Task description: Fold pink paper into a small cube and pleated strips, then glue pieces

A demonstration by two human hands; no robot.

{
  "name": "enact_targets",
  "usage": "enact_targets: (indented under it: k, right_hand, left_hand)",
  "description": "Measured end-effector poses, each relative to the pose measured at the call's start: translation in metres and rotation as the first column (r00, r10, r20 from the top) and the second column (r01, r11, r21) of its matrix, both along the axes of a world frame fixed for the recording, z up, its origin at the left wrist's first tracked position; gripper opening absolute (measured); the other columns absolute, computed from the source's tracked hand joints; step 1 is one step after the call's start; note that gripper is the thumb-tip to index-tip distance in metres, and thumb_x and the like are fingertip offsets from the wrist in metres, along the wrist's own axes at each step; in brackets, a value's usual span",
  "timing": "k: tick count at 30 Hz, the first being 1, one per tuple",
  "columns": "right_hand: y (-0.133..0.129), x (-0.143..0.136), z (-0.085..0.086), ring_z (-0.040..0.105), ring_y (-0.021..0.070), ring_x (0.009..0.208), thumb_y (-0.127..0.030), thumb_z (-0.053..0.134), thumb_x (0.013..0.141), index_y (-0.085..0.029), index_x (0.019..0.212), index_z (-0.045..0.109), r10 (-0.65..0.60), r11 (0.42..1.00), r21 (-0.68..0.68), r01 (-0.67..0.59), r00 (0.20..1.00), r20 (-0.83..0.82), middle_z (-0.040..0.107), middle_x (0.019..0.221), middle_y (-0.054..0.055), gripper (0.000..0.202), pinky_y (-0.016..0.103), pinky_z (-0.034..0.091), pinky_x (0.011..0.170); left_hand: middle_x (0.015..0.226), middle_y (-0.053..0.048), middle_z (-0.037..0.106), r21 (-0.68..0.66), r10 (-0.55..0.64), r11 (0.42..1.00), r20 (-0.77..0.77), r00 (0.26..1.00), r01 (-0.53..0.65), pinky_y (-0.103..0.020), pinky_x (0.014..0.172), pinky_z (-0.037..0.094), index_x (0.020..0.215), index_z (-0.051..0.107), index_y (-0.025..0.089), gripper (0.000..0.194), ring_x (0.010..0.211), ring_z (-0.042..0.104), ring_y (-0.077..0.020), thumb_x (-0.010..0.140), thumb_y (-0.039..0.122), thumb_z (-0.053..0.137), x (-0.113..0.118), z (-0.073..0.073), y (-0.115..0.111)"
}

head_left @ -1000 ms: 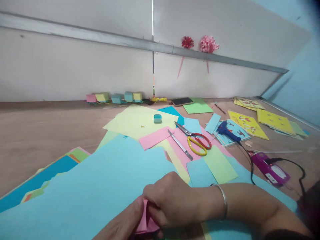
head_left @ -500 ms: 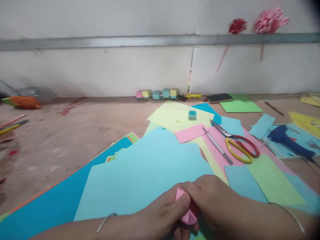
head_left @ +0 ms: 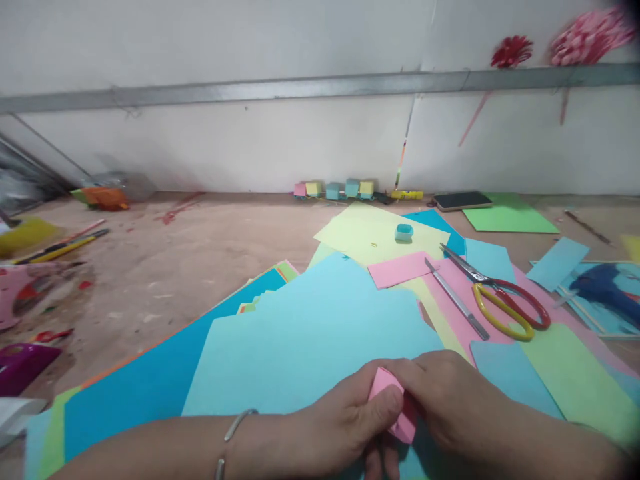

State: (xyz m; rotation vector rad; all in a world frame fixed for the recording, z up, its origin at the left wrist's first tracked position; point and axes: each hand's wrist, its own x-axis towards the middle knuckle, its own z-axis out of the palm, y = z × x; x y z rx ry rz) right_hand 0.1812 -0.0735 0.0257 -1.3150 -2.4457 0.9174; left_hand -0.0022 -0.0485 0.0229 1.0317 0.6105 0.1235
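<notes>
Pink paper (head_left: 395, 407) is sitting pinched between the left thumb and fingers, the right hand (head_left: 445, 397) pressing beside the left hand (head_left: 350, 420)

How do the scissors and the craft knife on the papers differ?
The scissors have red and yellow loop handles, while the craft knife has a straight, slim metal handle. The scissors have two blades; the knife looks narrower, with one pointed tip. Both lie flat, unheld.

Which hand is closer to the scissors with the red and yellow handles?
Right. The right hand is on the near side of the scissors, a little to their left. The left hand is farther left, holding the pink folded paper.
</notes>
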Motion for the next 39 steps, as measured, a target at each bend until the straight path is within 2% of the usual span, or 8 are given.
enact_targets:
  k: [8,10,14,18,21,27,34,39]
  right_hand:
    - [0.008,0.000,0.003,0.057,0.0152,0.055,-0.017,0.045,0.086,-0.017,0.081,0.063,-0.145,0.983,0.119,0.138,0.988,0.057,0.068,0.068,0.003,0.019,0.026,0.028,0.052]
    - [0.011,-0.001,0.009,0.057,0.0145,0.057,-0.020,0.043,0.091,-0.017,0.084,0.063,-0.195,0.979,0.059,0.194,0.981,0.020,0.068,0.070,0.004,0.021,0.025,0.032,0.053]
    - [0.015,0.002,0.022,0.061,0.0149,0.068,-0.027,0.042,0.096,-0.015,0.105,0.062,-0.224,0.975,-0.015,0.224,0.969,-0.105,0.070,0.084,0.006,0.025,0.025,0.041,0.061]
    - [0.018,0.012,0.025,0.056,0.0162,0.066,-0.017,0.037,0.092,-0.012,0.117,0.059,-0.215,0.894,0.365,0.259,0.964,-0.158,0.065,0.078,0.007,0.034,0.028,0.045,0.060]
    - [0.019,0.015,0.023,0.057,0.0205,0.090,-0.015,0.046,0.088,-0.021,0.106,0.065,-0.115,0.759,0.631,0.159,0.987,-0.111,0.062,0.105,0.011,0.027,0.034,0.050,0.073]
    - [0.020,0.011,0.018,0.043,0.0291,0.126,-0.016,0.048,0.094,-0.018,0.077,0.066,-0.003,0.672,0.739,-0.043,0.998,0.061,0.046,0.142,0.014,0.025,0.046,0.048,0.090]
    - [0.019,0.009,0.006,0.040,0.0293,0.130,-0.023,0.056,0.092,-0.018,0.068,0.065,0.080,0.742,0.649,-0.166,0.984,0.160,0.045,0.148,0.009,0.026,0.050,0.044,0.094]
    - [0.020,0.003,0.004,0.042,0.0323,0.132,-0.017,0.052,0.093,-0.016,0.084,0.070,0.114,0.834,0.523,-0.177,0.982,0.150,0.046,0.146,0.017,0.020,0.052,0.043,0.098]
  left_hand:
    - [0.068,0.005,0.057,-0.003,0.180,0.984,-0.071,0.981,-0.180,-0.018,0.041,0.043,0.143,0.018,0.017,0.117,0.046,0.050,-0.0080,0.056,0.068,0.079,0.001,0.004,0.003]
    - [0.065,0.004,0.058,0.029,0.216,0.976,-0.072,0.974,-0.214,-0.019,0.042,0.044,0.144,0.015,0.017,0.110,0.049,0.055,-0.0109,0.066,0.068,0.073,0.001,0.005,0.006]
    - [0.076,-0.003,0.062,0.078,0.281,0.957,-0.033,0.959,-0.278,-0.020,0.043,0.048,0.126,0.042,0.015,0.077,0.061,0.062,-0.0147,0.075,0.070,0.062,0.001,0.006,0.015]
    - [0.081,-0.008,0.066,0.034,0.290,0.957,-0.025,0.957,-0.289,-0.016,0.036,0.039,0.094,0.055,0.013,0.068,0.054,0.060,-0.0114,0.075,0.078,0.052,0.000,0.005,0.024]
    - [0.063,-0.005,0.064,0.025,0.254,0.967,-0.027,0.967,-0.253,-0.014,0.032,0.029,0.089,0.057,0.012,0.072,0.040,0.051,-0.0073,0.074,0.082,0.047,0.001,0.004,0.028]
    - [0.066,-0.006,0.066,0.058,0.175,0.984,-0.060,0.983,-0.171,-0.014,0.033,0.033,0.085,0.057,0.012,0.073,0.039,0.050,-0.0063,0.070,0.083,0.050,0.002,0.003,0.026]
    - [0.070,-0.007,0.065,0.036,-0.001,0.999,-0.082,0.997,0.004,-0.014,0.034,0.034,0.083,0.060,0.010,0.072,0.043,0.051,-0.0060,0.076,0.080,0.046,0.000,-0.004,0.022]
    - [0.072,0.000,0.062,0.039,-0.060,0.997,-0.167,0.984,0.068,-0.014,0.037,0.039,0.089,0.061,0.012,0.045,0.046,0.048,-0.0046,0.060,0.039,0.082,-0.002,0.003,0.026]
